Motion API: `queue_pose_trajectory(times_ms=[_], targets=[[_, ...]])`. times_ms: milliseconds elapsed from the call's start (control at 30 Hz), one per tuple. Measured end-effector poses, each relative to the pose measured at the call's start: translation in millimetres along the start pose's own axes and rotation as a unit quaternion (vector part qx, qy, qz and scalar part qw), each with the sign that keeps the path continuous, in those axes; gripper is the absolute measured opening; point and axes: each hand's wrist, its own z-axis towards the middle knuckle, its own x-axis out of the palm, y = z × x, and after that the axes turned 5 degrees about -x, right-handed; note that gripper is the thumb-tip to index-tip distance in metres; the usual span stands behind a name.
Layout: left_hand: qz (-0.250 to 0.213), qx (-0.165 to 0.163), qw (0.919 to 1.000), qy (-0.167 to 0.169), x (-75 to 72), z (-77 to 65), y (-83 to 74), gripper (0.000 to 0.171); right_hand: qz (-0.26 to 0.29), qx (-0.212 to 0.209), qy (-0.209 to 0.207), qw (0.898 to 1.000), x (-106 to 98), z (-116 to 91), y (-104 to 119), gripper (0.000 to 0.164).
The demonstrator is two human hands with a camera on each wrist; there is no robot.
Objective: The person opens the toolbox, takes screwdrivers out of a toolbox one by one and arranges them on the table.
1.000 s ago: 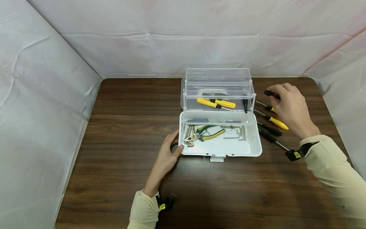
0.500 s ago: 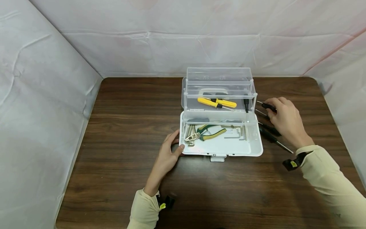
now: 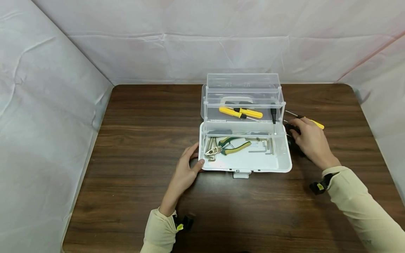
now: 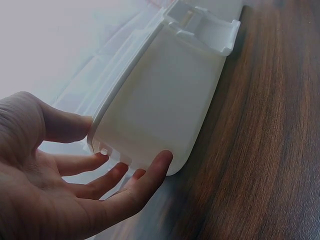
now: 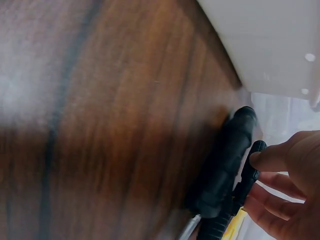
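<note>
A white toolbox (image 3: 256, 163) with clear tiers stands open on the table. My left hand (image 3: 184, 174) grips its front left corner, thumb on the rim and fingers against the side wall (image 4: 160, 95). Beside the box's right side, my right hand (image 3: 311, 143) pinches a slim black handle, apparently a screwdriver (image 5: 248, 175), between thumb and fingers; its tip is hidden. Next to it lies a thicker black-handled screwdriver (image 5: 225, 155), mostly covered by the hand in the head view. A yellow-handled screwdriver (image 3: 317, 124) lies behind that hand.
Inside the box are green-and-yellow pliers (image 3: 236, 150) and several hex keys (image 3: 269, 146). Yellow-handled screwdrivers (image 3: 251, 113) and a black one (image 3: 273, 115) lie in the clear tiers. A latch (image 3: 241, 175) juts from the box front. White sheeting (image 3: 177, 59) surrounds the table.
My right hand has come down and left toward the box's right side with the black-handled tool, uncovering a yellow-handled screwdriver behind it. The left hand has stayed at the corner.
</note>
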Motion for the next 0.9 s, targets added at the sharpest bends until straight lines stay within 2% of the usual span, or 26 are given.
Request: queue_pose_trajectory(times_ms=[133, 633, 900], targets=[[0.010, 0.008, 0.9999, -0.003, -0.2, 0.2, 0.2, 0.061, -0.012, -0.010, 0.008, 1.000, 2.9, -0.2, 0.2, 0.028], [-0.004, -0.011, 0.9999, 0.002, 0.6, 0.2, 0.6, 0.063, -0.018, 0.007, 0.018, 1.000, 5.4, -4.5, 3.5, 0.029], [-0.008, -0.009, 0.9999, 0.004, -0.2, -1.1, -1.4, 0.062, -0.016, 0.010, -0.036, 0.999, -7.1, -7.7, 13.4, 0.028]])
